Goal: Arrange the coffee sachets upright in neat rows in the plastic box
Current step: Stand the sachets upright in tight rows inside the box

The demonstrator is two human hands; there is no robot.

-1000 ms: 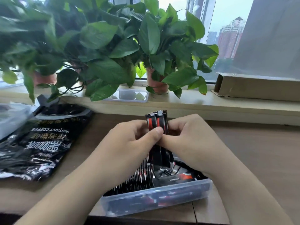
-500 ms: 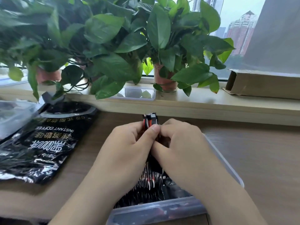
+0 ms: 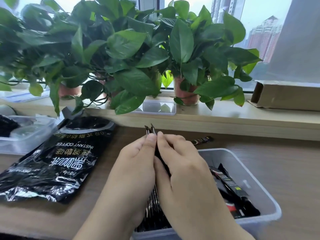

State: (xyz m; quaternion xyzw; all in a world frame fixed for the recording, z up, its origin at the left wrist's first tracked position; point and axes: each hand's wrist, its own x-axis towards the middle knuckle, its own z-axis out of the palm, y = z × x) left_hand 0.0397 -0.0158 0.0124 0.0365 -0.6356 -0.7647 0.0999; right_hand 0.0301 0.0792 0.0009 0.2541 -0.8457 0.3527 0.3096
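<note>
1. Potted plants (image 3: 121, 49) are lining the windowsill (image 3: 225, 115) behind our table (image 3: 285, 161).
2. We are pinching a few coffee sachets (image 3: 150, 129) upright between our left hand (image 3: 135, 163) and right hand (image 3: 180, 163), over the plastic box (image 3: 256, 179).
3. Loose sachets (image 3: 230, 183) are lying jumbled in the box's right side.
</note>
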